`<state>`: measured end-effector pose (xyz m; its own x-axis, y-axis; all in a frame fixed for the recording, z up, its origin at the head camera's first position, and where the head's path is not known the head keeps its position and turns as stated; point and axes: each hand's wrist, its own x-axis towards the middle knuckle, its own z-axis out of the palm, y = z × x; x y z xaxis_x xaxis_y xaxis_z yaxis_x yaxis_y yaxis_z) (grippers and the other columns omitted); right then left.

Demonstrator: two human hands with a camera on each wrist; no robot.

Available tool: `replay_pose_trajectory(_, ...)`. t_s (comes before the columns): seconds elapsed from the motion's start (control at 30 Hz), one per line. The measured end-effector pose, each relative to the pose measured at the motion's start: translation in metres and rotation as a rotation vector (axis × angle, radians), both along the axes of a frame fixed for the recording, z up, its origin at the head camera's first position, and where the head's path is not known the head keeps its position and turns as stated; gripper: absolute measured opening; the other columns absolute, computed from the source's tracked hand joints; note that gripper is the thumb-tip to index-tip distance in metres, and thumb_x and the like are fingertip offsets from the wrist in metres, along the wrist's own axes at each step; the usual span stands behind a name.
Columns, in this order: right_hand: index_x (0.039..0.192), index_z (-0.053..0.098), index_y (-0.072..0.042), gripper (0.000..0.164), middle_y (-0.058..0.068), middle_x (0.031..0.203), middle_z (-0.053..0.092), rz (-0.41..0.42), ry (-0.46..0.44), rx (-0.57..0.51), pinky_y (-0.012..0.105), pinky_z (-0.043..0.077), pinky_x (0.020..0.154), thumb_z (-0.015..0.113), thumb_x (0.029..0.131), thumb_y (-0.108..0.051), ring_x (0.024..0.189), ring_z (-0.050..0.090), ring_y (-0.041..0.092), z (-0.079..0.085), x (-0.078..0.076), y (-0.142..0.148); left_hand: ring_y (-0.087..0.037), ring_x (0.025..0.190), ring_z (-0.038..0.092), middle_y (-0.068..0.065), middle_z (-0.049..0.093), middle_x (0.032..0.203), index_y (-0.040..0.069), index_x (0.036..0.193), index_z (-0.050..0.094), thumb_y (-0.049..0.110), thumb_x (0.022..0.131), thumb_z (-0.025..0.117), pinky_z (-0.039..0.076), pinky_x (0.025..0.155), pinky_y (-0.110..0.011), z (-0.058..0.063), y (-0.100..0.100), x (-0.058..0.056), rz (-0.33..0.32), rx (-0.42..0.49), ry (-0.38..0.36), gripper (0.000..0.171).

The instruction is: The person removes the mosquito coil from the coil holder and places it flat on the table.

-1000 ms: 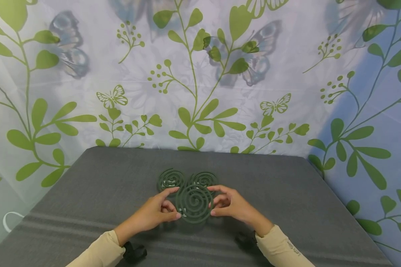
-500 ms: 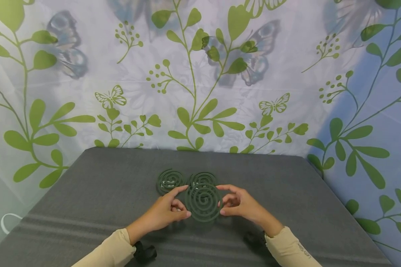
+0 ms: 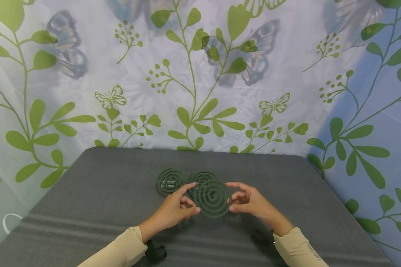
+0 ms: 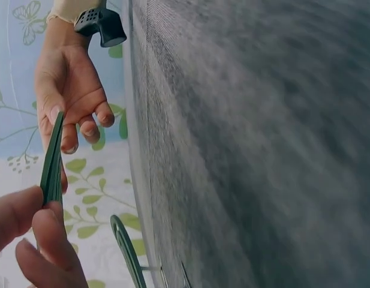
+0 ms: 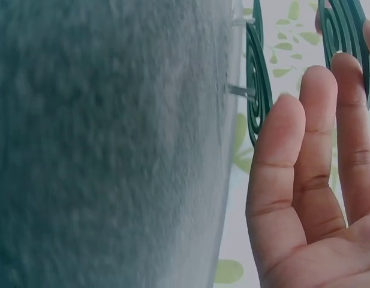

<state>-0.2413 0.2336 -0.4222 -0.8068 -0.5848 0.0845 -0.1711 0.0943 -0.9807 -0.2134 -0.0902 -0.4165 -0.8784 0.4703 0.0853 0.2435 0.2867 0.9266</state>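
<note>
A dark green mosquito coil [image 3: 213, 196] is held up above the table between both hands, its spiral face toward the head camera. My left hand [image 3: 173, 210] grips its left rim with thumb and index finger, and the left wrist view shows the coil [image 4: 51, 171] edge-on. On the opposite rim my right hand [image 3: 255, 204] holds it by thumb and forefinger, the other fingers bent loosely. Behind are two more coils: a left coil [image 3: 170, 181] and a right coil [image 3: 202, 175], partly covered by the held one. In the right wrist view a metal stand [image 5: 240, 91] props up a coil [image 5: 259, 78].
The table [image 3: 120, 167] has a grey cloth cover. A white curtain [image 3: 147, 122] printed with green leaves and butterflies hangs behind it. A white loop [image 3: 7, 222] shows at the far left. Black wrist devices sit at both cuffs, such as the left one [image 3: 156, 253].
Both hands have carried the held coil to the right and slightly upward in the head view, so it now overlaps the right coil behind. The other two coils have stayed in place.
</note>
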Motion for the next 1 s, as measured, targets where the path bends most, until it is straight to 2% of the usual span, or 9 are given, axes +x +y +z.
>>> replay_pose_trajectory(0.33,0.157,0.034,0.018,0.075,-0.006,0.105,0.076,0.009,0.027,0.019,0.032,0.061,0.081,0.077,0.1,-0.001,0.095,0.074,0.015,0.004,-0.006,0.02,-0.032,0.068,0.068,-0.005,0.078,0.096,-0.001,0.166,0.037,0.012,0.1,0.081,0.049,0.055,-0.028,0.002,0.022,-0.001,0.006,0.051,0.024,0.08)
replay_pose_trajectory(0.67,0.159,0.028,0.019,0.077,-0.005,0.106,0.075,0.023,0.027,0.018,0.034,0.061,0.079,0.074,0.099,0.004,0.093,0.073,0.014,0.006,-0.012,0.045,-0.027,0.069,0.068,0.0,0.076,0.094,0.003,0.166,0.039,0.014,0.1,0.081,0.05,0.056,-0.027,0.003,0.051,-0.005,0.031,0.054,-0.009,0.079)
replay_pose_trajectory(1.0,0.162,0.037,0.01,0.072,-0.004,0.107,0.075,0.017,0.055,0.015,0.036,0.061,0.079,0.072,0.099,0.006,0.094,0.073,0.016,0.007,-0.016,0.066,-0.034,0.077,0.071,0.0,0.073,0.098,0.009,0.168,0.037,0.013,0.099,0.081,0.052,0.054,-0.029,0.0,0.075,-0.003,0.059,0.092,-0.041,0.082)
